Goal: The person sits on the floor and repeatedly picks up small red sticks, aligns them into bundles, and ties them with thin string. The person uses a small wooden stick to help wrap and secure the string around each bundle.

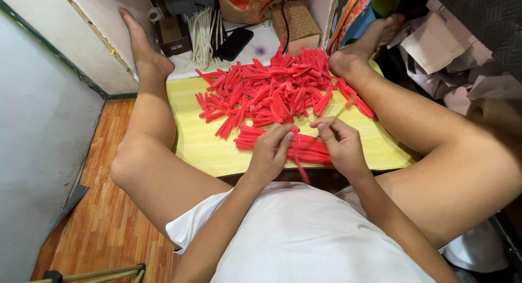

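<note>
Head view: both hands, left (270, 152) and right (341, 144), pinch one fuzzy red chenille strip (300, 159) above the yellow surface (201, 147). Beyond, a loose heap of red strips (274, 90) could spill off the surface if nudged.

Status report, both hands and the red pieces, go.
Left hand pinching a red strip, right hand closed on a thin stick. Red pile on yellow board. Nothing between hands and pile.
</note>
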